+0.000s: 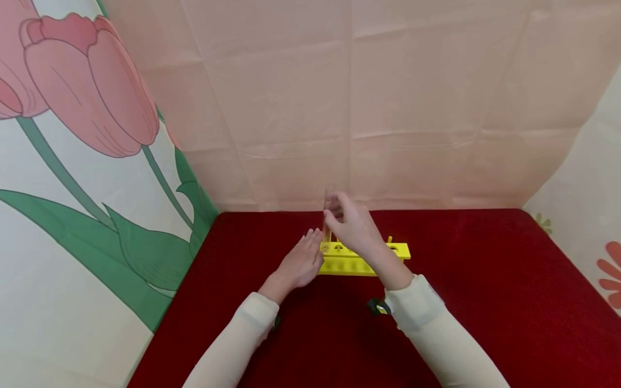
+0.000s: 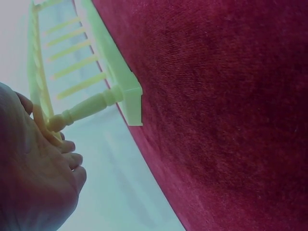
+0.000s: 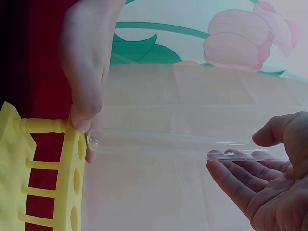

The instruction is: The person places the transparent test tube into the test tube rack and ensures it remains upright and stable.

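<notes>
A yellow test tube rack stands on the red cloth, its top plate pierced by a row of round holes. My left hand is at the rack's left end; in the right wrist view its thumb lies against one side of the top plate and a fingertip shows beyond it. My right hand holds a clear test tube near its upper end, between thumb and fingers. The tube is upright, its rounded bottom right at the leftmost hole. In the left wrist view, pegs and a turned end post join the rack's two plates.
Dark red cloth covers the table around the rack. A pinkish sheet hangs along the far edge, and a tulip-printed sheet borders the left side. Part of a small dark device shows beside the right cuff.
</notes>
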Motion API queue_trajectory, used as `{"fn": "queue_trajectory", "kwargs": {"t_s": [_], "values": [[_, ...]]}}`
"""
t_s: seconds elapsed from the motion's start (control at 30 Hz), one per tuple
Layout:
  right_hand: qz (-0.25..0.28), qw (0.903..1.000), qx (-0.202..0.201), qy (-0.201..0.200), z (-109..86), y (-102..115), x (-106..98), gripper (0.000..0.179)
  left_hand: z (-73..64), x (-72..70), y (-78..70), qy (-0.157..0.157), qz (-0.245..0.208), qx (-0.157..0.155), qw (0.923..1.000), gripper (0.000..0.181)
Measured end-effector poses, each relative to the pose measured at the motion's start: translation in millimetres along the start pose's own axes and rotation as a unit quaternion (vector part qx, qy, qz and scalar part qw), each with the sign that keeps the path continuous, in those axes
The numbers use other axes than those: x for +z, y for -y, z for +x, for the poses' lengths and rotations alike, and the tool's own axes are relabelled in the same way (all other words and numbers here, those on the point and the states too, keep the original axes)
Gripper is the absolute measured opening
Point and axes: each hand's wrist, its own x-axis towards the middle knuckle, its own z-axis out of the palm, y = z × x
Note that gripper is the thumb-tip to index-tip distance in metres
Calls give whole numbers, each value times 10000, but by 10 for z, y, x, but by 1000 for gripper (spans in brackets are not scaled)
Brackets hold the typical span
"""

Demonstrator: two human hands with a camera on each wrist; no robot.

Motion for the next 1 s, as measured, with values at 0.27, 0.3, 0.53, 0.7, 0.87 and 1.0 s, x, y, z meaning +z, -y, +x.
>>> {"fn": "queue_trajectory", "kwargs": {"t_s": [0.27,0.3,0.53,0.7,0.87,1.0], "values": [[-79,10000,15,14,30,-21,30,35,6,-2,-7,49,-31,-66,10000,60],[-78,10000,21,19,33,-28,35,35,7,-2,-8,47,-37,-69,10000,60],[-44,9999,68,76,49,-78,63,35,1,-1,-11,21,-47,-49,10000,60],[-65,9999,88,105,65,-97,82,35,2,7,-6,-17,-74,-31,10000,59],[-73,9998,133,152,76,-105,104,35,1,8,-5,17,-120,-64,9999,60],[-75,9997,140,209,79,-112,118,34,2,9,-3,7,-127,-71,9999,59]]}}
